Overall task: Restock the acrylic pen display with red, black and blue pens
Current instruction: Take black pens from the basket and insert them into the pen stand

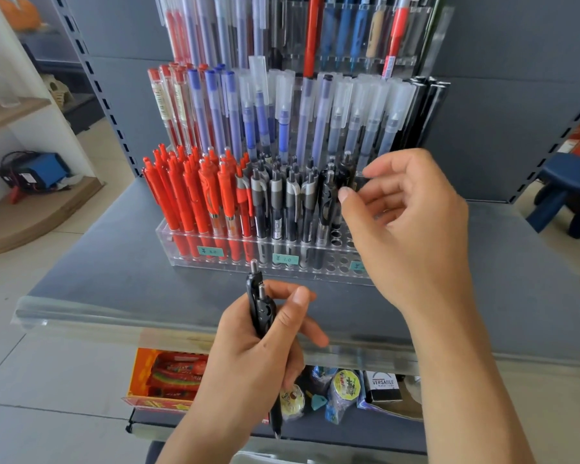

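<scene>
A tiered clear acrylic pen display point(188, 254) stands on a grey shelf. Its front row holds several red pens point(188, 195) at the left and several black pens point(292, 202) in the middle, with empty holes point(340, 244) further right. Blue capped pens point(215, 108) stand in the row behind. My left hand point(248, 356) grips two black pens point(260, 303), tips pointing down. My right hand point(406, 226) hovers by the rightmost black pens in the front row, fingers loosely curved and holding nothing.
The grey shelf point(114, 272) has a clear plastic front lip point(81, 316). Snack packets point(171, 376) and small goods lie on the shelf below. A blue stool point(570, 192) stands at the right, wooden shelving point(31, 209) at the left.
</scene>
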Motion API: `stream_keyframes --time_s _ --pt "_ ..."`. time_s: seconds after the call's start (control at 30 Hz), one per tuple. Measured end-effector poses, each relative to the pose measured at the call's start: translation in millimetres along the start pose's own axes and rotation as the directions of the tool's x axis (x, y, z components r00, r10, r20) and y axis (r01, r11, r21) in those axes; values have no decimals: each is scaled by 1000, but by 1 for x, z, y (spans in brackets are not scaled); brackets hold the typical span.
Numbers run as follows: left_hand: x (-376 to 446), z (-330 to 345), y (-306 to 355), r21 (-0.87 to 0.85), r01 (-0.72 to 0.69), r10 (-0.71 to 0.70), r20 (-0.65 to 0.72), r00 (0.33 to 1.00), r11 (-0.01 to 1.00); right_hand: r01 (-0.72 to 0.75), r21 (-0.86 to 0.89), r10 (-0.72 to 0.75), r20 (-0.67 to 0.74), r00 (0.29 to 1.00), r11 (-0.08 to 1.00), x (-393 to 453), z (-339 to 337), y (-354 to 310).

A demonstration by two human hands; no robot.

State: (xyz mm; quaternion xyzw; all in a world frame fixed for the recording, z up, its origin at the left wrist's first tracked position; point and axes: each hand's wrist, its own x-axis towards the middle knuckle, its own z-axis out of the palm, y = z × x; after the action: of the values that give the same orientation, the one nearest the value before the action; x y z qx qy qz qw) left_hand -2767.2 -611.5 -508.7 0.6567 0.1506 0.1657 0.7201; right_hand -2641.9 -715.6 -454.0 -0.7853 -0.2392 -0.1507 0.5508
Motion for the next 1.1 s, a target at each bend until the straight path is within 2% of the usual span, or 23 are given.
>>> stream_keyframes --time_s 0.03,0.1,0.13,0.2,0.23,0.3,0.37,0.67,0.8,0.97,1.1 --pt "0 1 0 -5 -3 3 -1 1000 1000 14 23 -15 42 999 1000 0 -4 -5" --pt "0 3 2 -17 -6 6 1 1000 1000 6 109 -30 224 974 994 -2 -12 -15" --pt "0 3 2 -23 -4 5 5 1000 1000 -17 132 -30 351 936 991 -3 -16 -19" --pt "-1 5 2 -24 6 -6 17 1000 1000 -48 81 -8 580 815 996 -6 -18 -24" --pt "-2 5 3 -17 12 -11 22 1000 1000 -48 36 13 652 758 998 -8 -17 -24" --pt "-3 7 5 -7 24 -24 15 1000 1000 -60 -9 49 720 692 998 -11 -13 -23" --pt "-3 8 8 -9 30 -30 7 1000 1000 -79 -26 72 735 674 997 -12 -9 -24" --pt "-1 9 2 -31 74 -74 6 997 997 -13 -130 104 725 681 991 -14 -5 -27" --pt "0 7 2 -92 44 -41 28 999 995 -53 -62 81 723 686 997 -12 -6 -27" --pt "1 -4 -3 -104 11 -1 99 995 995 -108 85 20 688 725 991 -10 -11 -29" --pt "1 -6 -3 -154 -38 60 143 988 987 -104 130 -8 662 750 986 -10 -11 -30"
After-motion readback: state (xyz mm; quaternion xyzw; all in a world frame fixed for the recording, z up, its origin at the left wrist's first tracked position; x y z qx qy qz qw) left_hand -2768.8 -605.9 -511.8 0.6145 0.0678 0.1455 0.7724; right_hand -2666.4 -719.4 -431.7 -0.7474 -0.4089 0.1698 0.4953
